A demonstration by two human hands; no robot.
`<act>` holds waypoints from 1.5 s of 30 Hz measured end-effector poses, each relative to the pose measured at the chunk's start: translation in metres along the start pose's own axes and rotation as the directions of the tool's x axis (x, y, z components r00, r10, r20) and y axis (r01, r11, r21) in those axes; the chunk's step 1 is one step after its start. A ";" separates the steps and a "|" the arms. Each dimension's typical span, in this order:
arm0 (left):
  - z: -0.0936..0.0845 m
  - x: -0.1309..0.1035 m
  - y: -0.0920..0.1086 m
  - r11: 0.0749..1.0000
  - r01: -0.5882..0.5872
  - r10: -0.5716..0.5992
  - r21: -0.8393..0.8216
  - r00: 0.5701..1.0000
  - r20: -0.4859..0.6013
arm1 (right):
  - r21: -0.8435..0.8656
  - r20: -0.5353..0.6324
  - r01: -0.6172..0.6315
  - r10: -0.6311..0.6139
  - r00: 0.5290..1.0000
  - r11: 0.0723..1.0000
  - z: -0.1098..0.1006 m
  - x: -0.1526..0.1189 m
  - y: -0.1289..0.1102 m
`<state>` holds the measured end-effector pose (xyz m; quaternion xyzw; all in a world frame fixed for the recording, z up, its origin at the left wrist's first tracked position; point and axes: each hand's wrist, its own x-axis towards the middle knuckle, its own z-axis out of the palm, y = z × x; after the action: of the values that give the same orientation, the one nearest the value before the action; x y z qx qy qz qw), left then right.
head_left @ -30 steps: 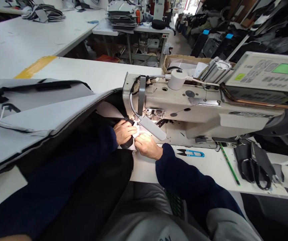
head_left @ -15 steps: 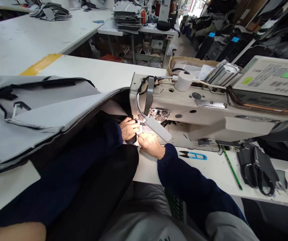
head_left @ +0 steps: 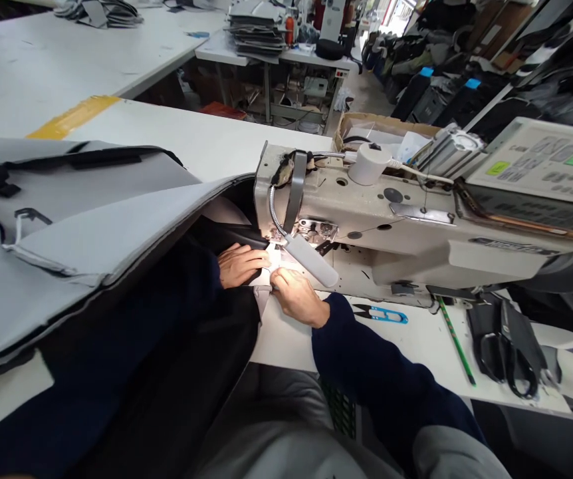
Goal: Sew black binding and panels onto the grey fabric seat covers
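Note:
My left hand lies flat on the dark fabric of a large grey-and-black sewn piece, its fingers stretched toward the needle area of the sewing machine. Closed in a pinch just in front of the needle area, my right hand has its fingertips at the edge of the fabric. The exact bit between them is hard to make out. A narrow grey strip hangs down between the two hands. The piece's grey panels spread up over my left forearm. A lit lamp partly hides the needle.
Blue thread snips lie right of my right hand. Farther right are a green pencil and black-handled scissors. A control panel sits above the machine, and a cardboard box stands behind it.
My left hand has slid left, away from the needle, and its fingers lie flatter. The sewn piece has shifted left too. The grey strip shows more between the hands. My right hand stays nearly in place.

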<state>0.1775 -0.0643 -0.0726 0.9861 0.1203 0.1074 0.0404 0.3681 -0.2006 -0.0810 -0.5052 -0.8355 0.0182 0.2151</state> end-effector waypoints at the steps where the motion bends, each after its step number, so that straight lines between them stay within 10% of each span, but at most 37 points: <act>1: 0.000 0.002 -0.001 1.000 -0.018 0.018 -0.008 1.000 -0.015 | -0.028 -0.002 0.005 -0.005 1.000 1.000 0.002 0.001 -0.001; 16: 0.001 0.020 -0.025 0.994 -0.108 0.104 -0.024 0.989 -0.104 | -0.215 -0.106 -0.060 0.038 0.994 0.975 0.017 0.019 0.005; 23: 0.005 0.020 -0.012 0.989 -0.095 0.091 -0.115 0.995 -0.045 | 0.346 -0.076 -0.140 0.177 0.981 0.928 -0.004 0.003 -0.003; 30: 0.011 0.028 -0.025 0.966 -0.257 0.256 -0.004 0.962 -0.095 | -0.053 0.018 -0.088 0.089 0.996 0.995 -0.006 0.008 -0.022; 45: 0.002 0.042 -0.048 0.978 -0.206 0.206 -0.035 0.979 0.000 | -0.402 0.064 -0.085 0.120 0.991 0.912 0.007 0.030 -0.025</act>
<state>0.2065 -0.0079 -0.0716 0.9926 0.0158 0.1112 0.0463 0.3323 -0.1857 -0.0705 -0.5803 -0.8026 -0.1190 0.0699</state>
